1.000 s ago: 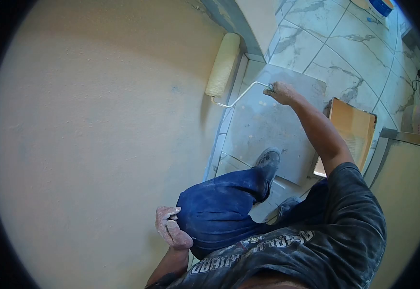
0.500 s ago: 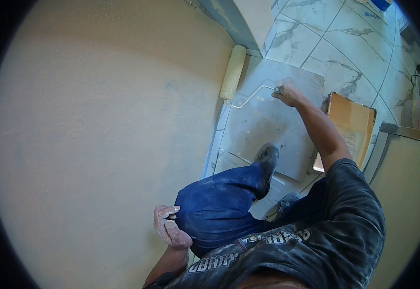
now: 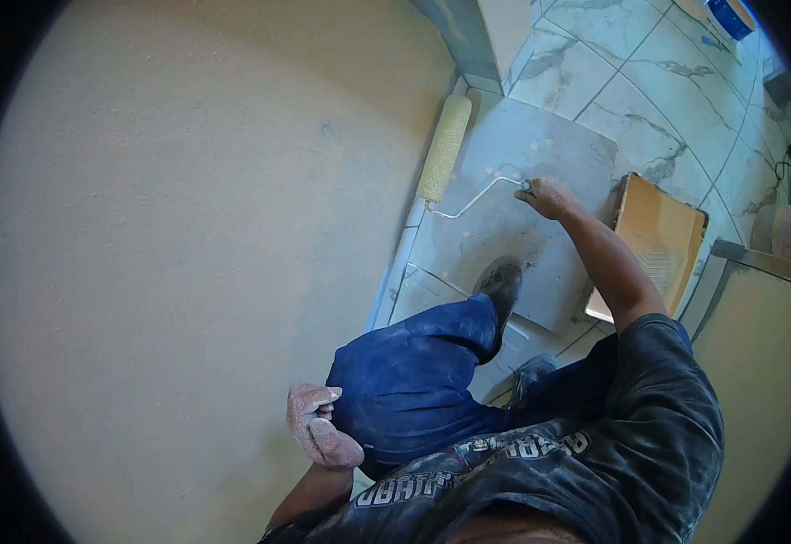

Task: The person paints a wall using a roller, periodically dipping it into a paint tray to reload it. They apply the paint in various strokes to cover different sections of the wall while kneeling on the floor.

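Observation:
My right hand (image 3: 548, 198) is closed around the handle of a paint roller, my arm stretched out over the floor. The roller's long pale-yellow sleeve (image 3: 445, 150) lies along the foot of the beige wall (image 3: 187, 227), overlapping the wall's bottom edge in this view. A bent white wire frame (image 3: 477, 198) links sleeve and handle. My left hand (image 3: 318, 426), coated with pale paint or dust, rests beside my bent knee in blue trousers (image 3: 404, 381). Its fingers are loosely curled in, with nothing showing between them and the thumb.
A paint tray (image 3: 658, 231) with orange-beige paint sits right of my arm. A grey sheet (image 3: 540, 136) covers part of the marbled tile floor (image 3: 658, 100). A wall corner (image 3: 495, 54) juts out ahead. Buckets (image 3: 781, 231) stand at the right, beside a low partition (image 3: 758, 317).
The roller sleeve has moved slightly along the wall's foot towards me, away from the corner. My view has shifted a little. My left hand stays by the knee.

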`<state>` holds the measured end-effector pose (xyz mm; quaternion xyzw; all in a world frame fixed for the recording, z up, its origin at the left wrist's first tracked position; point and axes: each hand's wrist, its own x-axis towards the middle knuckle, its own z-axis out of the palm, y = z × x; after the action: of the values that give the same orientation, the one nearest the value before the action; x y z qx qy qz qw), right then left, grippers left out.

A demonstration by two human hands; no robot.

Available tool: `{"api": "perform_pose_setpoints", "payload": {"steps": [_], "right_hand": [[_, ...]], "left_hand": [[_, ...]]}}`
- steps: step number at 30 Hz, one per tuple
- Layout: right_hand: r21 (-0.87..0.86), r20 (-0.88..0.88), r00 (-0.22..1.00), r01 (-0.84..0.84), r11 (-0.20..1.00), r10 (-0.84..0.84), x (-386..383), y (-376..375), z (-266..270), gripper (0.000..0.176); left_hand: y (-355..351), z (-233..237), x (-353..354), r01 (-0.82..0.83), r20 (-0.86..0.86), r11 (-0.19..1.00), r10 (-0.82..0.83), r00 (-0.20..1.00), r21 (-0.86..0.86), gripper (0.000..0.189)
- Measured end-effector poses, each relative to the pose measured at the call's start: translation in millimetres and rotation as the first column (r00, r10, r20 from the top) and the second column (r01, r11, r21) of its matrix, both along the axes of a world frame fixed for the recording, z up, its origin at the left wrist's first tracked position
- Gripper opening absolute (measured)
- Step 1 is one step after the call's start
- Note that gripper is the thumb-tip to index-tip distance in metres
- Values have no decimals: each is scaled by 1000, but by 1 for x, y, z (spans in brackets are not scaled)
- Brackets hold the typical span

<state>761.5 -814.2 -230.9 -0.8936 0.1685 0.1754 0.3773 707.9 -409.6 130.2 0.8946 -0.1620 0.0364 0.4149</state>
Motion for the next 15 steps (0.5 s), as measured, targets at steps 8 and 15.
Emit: {"api": "perform_pose_setpoints", "payload": {"steps": [8,15], "right_hand": [[3,79,997,5,1000,-5,18,20,11,44],[41,142,990,9,999,-15,27,25,57,46]], "left_hand": [[10,-6,-2,13,86,999,-10,996,-37,45],[1,1,-8,5,36,1000,-5,999,-5,50]]}}
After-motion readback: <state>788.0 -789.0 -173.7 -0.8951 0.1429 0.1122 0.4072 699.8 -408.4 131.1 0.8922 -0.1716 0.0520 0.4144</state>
